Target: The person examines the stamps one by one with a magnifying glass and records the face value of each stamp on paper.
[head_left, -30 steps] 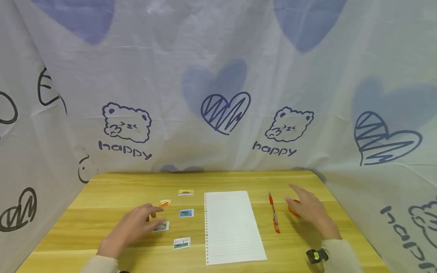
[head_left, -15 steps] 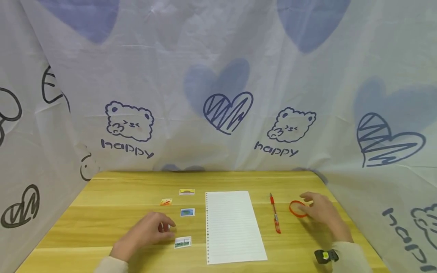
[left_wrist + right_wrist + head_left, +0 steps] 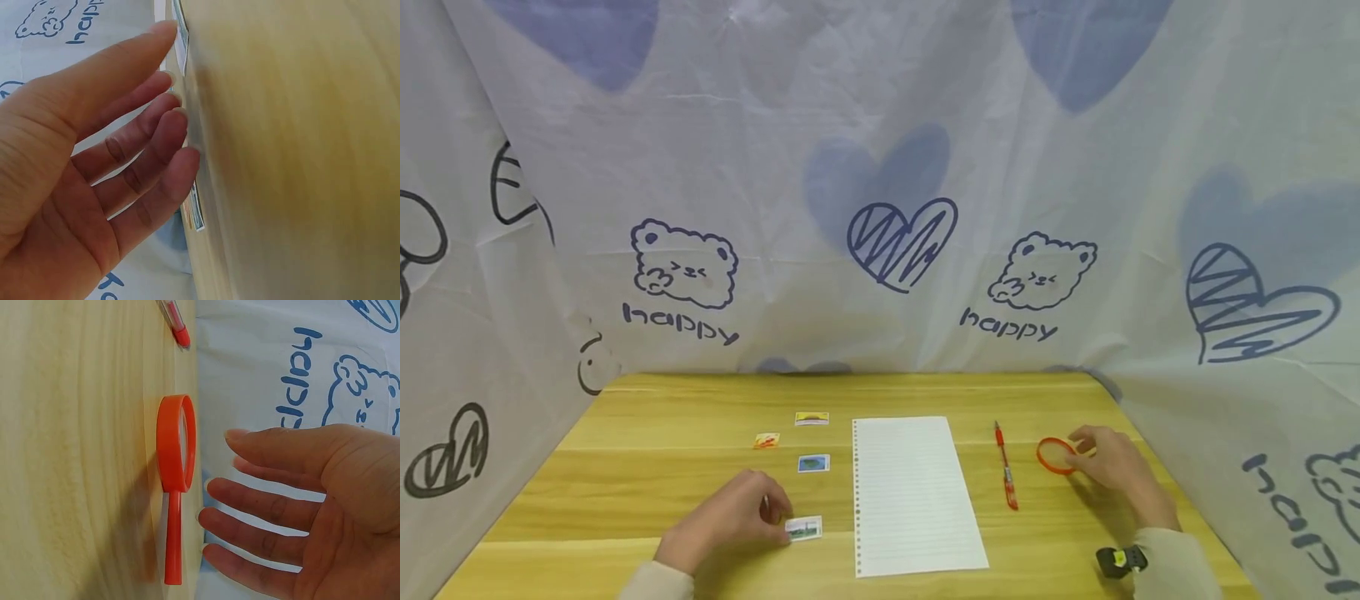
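Observation:
In the head view my left hand (image 3: pixel 737 517) is low over the table, its thumb tip right at the left edge of a stamp (image 3: pixel 806 528) with a green and white picture. The left wrist view shows the fingers loosely bent with nothing between them. Another stamp (image 3: pixel 198 212) lies beyond the fingertips there. My right hand (image 3: pixel 1108 458) hovers beside a magnifying glass with a red frame and handle (image 3: pixel 174 537). In the right wrist view its fingers are spread and relaxed, apart from the lens frame (image 3: pixel 169 444).
Lined paper (image 3: pixel 917 500) lies mid-table, with a red pen (image 3: pixel 1008 487) to its right. Left of the paper are a yellow stamp (image 3: pixel 812 419), an orange stamp (image 3: pixel 767 441) and a blue stamp (image 3: pixel 814 463). A printed curtain (image 3: pixel 880 350) surrounds the table.
My left hand has moved right and nearer, from one stamp to the green and white one, covering the first. My right hand has shifted right, uncovering more of the magnifying glass.

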### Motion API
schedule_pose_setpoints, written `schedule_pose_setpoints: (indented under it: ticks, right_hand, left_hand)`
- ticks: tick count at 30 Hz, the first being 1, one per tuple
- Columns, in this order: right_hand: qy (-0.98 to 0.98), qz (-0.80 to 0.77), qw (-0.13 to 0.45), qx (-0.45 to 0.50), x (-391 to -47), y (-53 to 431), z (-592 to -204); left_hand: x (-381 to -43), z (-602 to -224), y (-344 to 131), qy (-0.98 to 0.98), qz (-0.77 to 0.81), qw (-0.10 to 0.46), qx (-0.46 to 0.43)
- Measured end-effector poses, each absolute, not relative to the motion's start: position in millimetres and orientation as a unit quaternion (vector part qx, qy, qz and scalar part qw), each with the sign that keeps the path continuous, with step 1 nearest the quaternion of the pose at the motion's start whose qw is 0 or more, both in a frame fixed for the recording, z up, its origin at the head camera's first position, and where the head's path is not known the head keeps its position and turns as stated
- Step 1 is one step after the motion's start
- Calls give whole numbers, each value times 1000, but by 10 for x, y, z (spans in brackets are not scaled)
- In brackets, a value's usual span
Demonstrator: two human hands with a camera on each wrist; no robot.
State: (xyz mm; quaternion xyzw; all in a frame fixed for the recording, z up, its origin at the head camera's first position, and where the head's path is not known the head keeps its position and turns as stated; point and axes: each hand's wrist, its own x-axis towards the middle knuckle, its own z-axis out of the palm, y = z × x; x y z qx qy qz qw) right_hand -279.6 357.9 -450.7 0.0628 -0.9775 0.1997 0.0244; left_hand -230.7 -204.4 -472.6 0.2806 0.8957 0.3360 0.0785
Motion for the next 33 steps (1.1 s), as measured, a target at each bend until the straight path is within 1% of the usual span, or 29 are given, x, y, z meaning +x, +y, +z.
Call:
schedule_pose_setpoints:
  ticks: [10,18,23,33]
  right_hand:
    - [-976,211,18,54,-2817,3640,-4531]
    - [-975,218,9,40,-2801,3732,-4620]
    - [-974,226,-4,29,-2785,3751,-4640]
    - [-974,224,8,19,-2804,3802,-4695]
  left_hand:
    - [-2334,-4701,-2024,904,317,88,272]
    - [-2352,-4701,-1982,902,320,92,274]
    - [-2356,-4692,-1969,903,320,87,272]
    - [-2360,-4716,-1959,905,320,69,272]
